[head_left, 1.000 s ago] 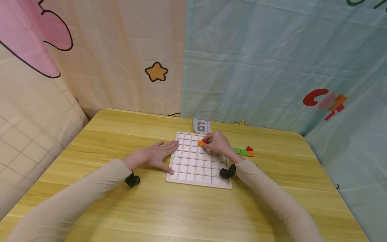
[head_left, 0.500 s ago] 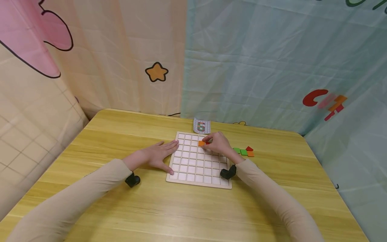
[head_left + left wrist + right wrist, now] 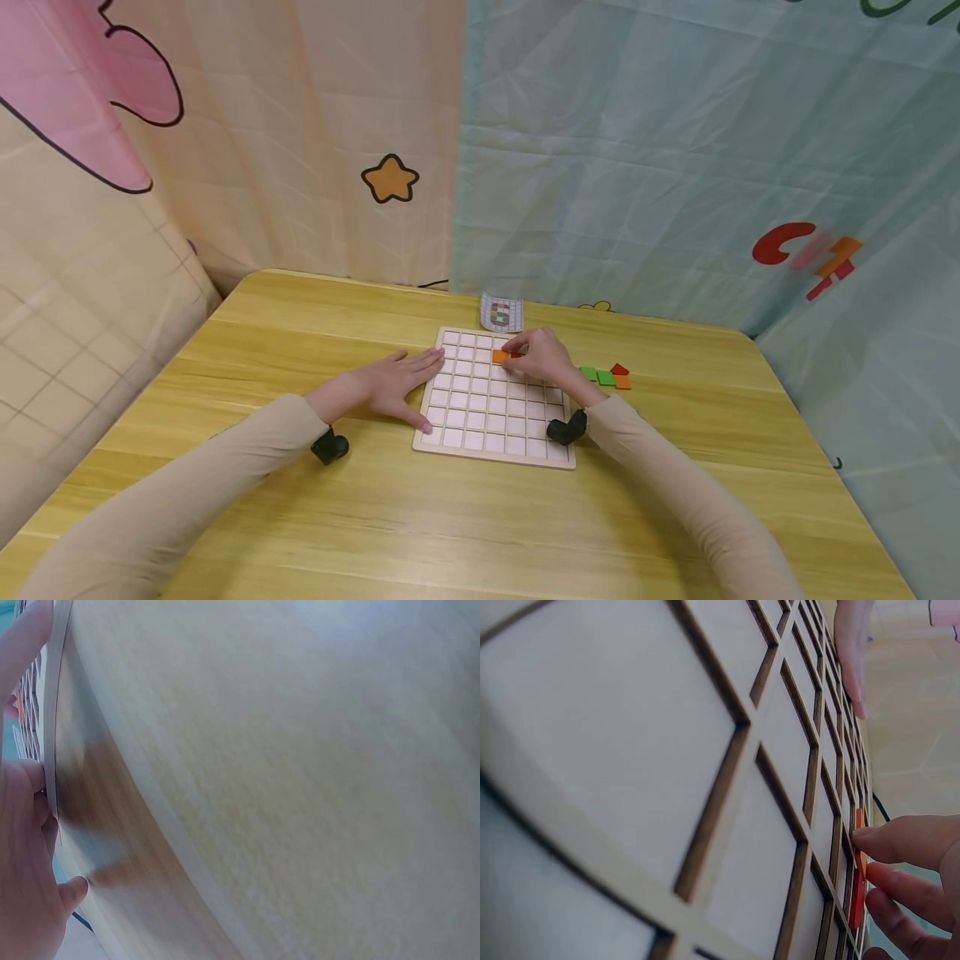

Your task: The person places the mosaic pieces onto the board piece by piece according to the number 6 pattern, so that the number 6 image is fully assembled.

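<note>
**Orange square tile [image 3: 499, 357] being pinched; almost nothing being changed**

Almost no change is being shown against the frames of a second ago: both hands are being kept in the same places. By the thumb and fingertips of the right hand [image 3: 542, 353] the tile is apparently being pinched, at or over a cell near the far edge of the pale wooden grid board [image 3: 495, 457]; whether it is seated cannot be told. A red piece [image 3: 856, 900] is being partly hidden beside it. The board's left edge is being pressed by the left hand [image 3: 390, 386], its fingers being spread. Two green square tiles [image 3: 606, 378], another orange tile [image 3: 622, 382] and a red triangular piece [image 3: 620, 368] are lying on the yellow wood-grain bench [image 3: 465, 525]. Fine adjustment, with release pending, is being suggested.
</note>
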Demonstrator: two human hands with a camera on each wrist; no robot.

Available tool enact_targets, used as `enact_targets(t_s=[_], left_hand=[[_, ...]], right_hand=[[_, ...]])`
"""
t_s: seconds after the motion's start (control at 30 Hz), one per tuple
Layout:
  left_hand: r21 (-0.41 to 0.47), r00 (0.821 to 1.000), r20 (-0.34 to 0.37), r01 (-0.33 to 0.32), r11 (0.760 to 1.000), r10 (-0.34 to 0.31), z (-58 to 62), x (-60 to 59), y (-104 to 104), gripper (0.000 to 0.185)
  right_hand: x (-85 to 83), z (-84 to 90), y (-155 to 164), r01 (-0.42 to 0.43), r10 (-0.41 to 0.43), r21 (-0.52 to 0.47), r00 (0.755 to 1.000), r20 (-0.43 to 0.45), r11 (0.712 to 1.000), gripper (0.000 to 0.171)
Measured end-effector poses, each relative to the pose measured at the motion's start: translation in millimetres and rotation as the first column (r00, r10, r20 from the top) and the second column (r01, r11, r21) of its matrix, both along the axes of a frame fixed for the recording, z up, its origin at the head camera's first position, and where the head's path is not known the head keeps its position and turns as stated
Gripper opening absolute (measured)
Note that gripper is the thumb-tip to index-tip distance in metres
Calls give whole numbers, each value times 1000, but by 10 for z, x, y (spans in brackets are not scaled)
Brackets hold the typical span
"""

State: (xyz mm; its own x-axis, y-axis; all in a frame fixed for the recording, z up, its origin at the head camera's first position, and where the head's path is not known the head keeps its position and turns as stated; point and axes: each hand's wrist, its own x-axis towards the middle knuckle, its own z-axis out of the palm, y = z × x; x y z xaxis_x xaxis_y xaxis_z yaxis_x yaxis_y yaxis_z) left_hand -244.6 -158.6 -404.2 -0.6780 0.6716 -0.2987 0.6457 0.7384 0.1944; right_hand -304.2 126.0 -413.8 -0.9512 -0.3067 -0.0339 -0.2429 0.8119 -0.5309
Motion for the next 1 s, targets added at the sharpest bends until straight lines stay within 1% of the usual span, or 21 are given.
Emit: enact_targets(t_s=[0.43,0.67,0.8,1.0], left_hand=[[-4,1000,-1,9,1000,-9,3,-9,13,113],[-4,1000,-3,11,1000,-11,10,-11,16,113],[-5,1000,3,6,1000,-6,22,-4,16,113],[-3,1000,7,-2,1000,2,18,4,10,113]], right_hand=[[62,43,90,0,-1,-32,1000,-15,999,27],[94,51,230,2,-3,-54,1000,-27,999,27],[116,42,330,0,-4,-60,999,-52,998,26],[164,52,508,20,-23,-38,997,-78,999,28]])
